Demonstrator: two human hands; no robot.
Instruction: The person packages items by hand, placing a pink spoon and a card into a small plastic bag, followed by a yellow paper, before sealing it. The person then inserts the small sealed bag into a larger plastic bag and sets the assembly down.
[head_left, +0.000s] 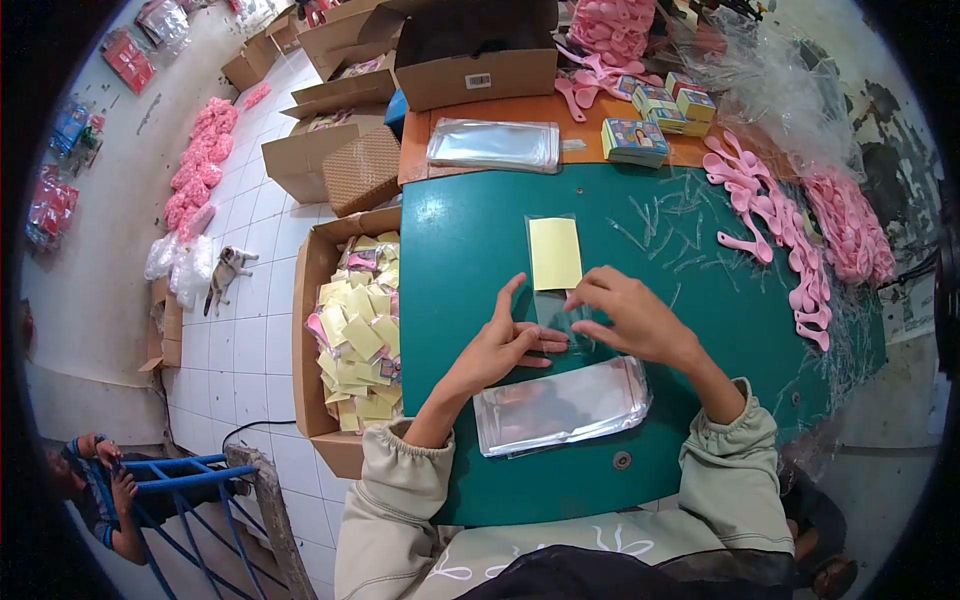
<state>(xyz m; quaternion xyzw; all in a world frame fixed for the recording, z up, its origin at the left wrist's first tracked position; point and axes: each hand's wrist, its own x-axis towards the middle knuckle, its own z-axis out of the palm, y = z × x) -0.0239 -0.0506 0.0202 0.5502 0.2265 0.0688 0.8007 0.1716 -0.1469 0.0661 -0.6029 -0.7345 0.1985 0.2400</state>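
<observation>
A clear plastic bag [552, 308] lies on the green tabletop with a pale yellow card [556, 254] at its upper end. My left hand [503, 342] rests by the lower part of the bag, fingers spread, some touching the plastic. Over the bag's right side, my right hand [630, 316] is curled, with its thumb and forefinger apart. A small pink bit shows near the right fingertips; its kind is hidden. Just below my hands sits a stack of clear plastic bags [562, 408].
Left of the table stands a cardboard box [306, 340] of packed yellow cards. Pink spoons [765, 205] and plastic strips [650, 222] lie on the right. Card stacks [634, 140] and more clear bags [493, 144] are at the back. A cat [229, 273] is on the floor.
</observation>
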